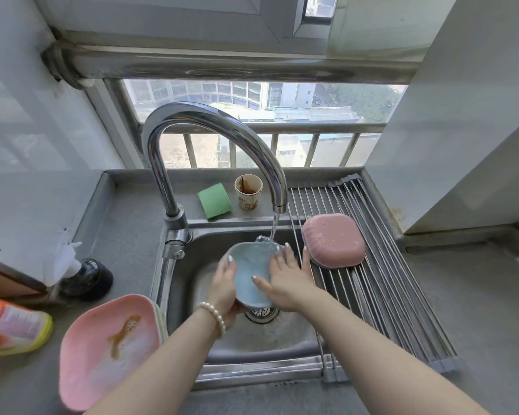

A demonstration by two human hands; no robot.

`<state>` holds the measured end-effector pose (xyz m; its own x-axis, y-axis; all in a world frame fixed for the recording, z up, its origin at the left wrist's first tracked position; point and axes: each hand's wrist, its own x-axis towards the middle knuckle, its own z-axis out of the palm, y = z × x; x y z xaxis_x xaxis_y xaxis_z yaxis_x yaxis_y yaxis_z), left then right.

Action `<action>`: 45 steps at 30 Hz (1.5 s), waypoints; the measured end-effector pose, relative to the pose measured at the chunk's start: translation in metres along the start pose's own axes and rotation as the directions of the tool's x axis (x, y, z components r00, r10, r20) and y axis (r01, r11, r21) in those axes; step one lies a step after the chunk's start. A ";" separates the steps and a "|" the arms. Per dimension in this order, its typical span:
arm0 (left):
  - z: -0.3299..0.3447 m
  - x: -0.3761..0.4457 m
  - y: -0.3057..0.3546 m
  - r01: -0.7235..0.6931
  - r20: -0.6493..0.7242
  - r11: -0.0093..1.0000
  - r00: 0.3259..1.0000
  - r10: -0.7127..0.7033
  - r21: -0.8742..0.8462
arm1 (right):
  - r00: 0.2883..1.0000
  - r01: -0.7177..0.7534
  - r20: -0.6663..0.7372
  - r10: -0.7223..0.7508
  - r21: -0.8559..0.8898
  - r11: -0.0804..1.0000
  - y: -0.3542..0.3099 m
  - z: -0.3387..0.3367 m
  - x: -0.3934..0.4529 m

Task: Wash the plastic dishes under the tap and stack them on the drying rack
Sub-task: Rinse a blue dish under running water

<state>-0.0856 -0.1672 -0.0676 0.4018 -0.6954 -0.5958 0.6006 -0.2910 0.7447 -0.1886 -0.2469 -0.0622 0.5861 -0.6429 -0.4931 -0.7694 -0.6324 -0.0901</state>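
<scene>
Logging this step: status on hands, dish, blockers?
Left hand grips blue plastic dish under running tap; right hand flat, rubbing inside. Pink plastic dish upturned on metal drying rack. Nothing in the way.

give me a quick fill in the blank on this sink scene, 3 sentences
1. Tap water falls onto the ____ plastic dish that the left hand holds from below.
2. The washed pink plastic dish lies upside down on the ____.
3. The stained pink plastic dish waits to the ____ of the steel sink.

Missing words: blue; drying rack; left
</scene>
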 end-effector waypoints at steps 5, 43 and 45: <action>0.000 -0.002 -0.014 0.203 0.157 0.953 0.973 -0.170 -0.224 | 0.997 -0.024 0.072 0.015 0.128 0.991 -0.026 -0.006 0.010; 0.006 0.016 0.006 0.183 -0.029 0.960 0.983 -0.181 0.212 | 0.871 0.222 -0.411 0.270 0.819 0.530 0.033 -0.004 -0.022; 0.005 0.021 0.008 0.136 -0.020 0.986 0.991 -0.135 0.099 | 0.878 0.252 -0.401 0.261 0.852 0.459 0.034 0.001 -0.021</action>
<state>-0.0756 -0.1871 -0.0724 0.3309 -0.6367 -0.6965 0.5785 -0.4463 0.6828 -0.2270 -0.2543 -0.0552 0.4153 -0.9031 -0.1097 -0.4216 -0.0842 -0.9029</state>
